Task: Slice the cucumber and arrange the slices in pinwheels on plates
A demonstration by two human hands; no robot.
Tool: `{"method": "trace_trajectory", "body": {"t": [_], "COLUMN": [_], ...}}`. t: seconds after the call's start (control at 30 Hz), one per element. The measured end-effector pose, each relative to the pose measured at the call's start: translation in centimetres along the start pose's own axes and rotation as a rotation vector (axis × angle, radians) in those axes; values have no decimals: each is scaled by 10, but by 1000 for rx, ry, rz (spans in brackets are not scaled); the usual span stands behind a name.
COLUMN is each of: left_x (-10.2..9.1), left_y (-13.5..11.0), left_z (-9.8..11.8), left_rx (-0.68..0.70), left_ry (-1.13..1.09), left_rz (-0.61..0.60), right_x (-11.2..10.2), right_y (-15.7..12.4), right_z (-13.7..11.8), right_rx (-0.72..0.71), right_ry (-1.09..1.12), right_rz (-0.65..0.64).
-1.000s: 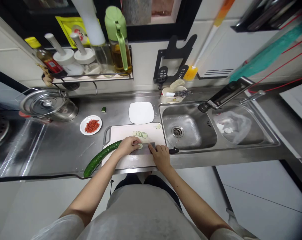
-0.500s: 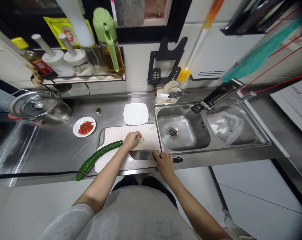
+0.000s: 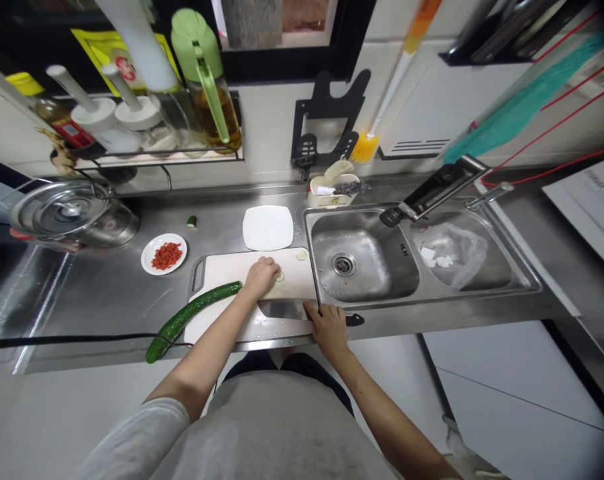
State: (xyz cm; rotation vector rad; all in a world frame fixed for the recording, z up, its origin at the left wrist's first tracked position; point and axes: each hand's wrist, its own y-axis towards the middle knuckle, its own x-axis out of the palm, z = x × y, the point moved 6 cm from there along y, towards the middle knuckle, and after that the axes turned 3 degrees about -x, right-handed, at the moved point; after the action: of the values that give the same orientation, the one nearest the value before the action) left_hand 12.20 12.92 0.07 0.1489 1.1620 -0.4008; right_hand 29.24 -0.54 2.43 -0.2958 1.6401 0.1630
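view from your head, looking down at a steel kitchen counter. your left hand [image 3: 262, 277] has left the cucumber [image 3: 195, 315]. a second ago it was pressing the cut end; now it is further up the cutting board [image 3: 222, 268], palm down over the spot where the row of slices lay. its fingers are curled close together over them. one cucumber slice [image 3: 281, 277] shows at the fingertips, and you cannot tell whether any slice is pinched.

your right hand [image 3: 327, 327] has drawn the knife [image 3: 282, 309] back toward you. the blade now lies near the board's front edge, clear of the cucumber. the fingers are closed over the join of blade and handle, and the black handle tip pokes out to the right. judging by this, cutting is paused and the cut pieces are being handled.

the cucumber lies free, touched by neither hand. its long axis runs diagonally. the whole, dark end points near-left and hangs past the counter's front edge. the cut end points far-right, resting on the board just beside your left wrist.

a stray slice [image 3: 301, 255] sits at the board's far right corner, next to the sink [image 3: 332, 223].
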Motion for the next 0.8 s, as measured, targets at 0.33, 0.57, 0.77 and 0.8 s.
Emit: {"method": "trace_trajectory", "body": {"t": [0.33, 0.57, 0.77, 0.8], "left_x": [-46, -71, -58, -55], "left_y": [-24, -96, -118, -118], "left_z": [-49, -91, -87, -86], "left_rx": [-125, -94, 137, 162], "left_ry": [-282, -216, -150, -133], "left_rz": [265, 394, 339, 325], "right_x": [0, -2, -7, -6], "right_y": [-1, 20, 60, 65], "right_z": [-1, -42, -94, -100], "right_rx": [18, 225, 252, 246], "right_ry": [147, 426, 514, 517], "right_rz": [-19, -183, -310, -324]}}
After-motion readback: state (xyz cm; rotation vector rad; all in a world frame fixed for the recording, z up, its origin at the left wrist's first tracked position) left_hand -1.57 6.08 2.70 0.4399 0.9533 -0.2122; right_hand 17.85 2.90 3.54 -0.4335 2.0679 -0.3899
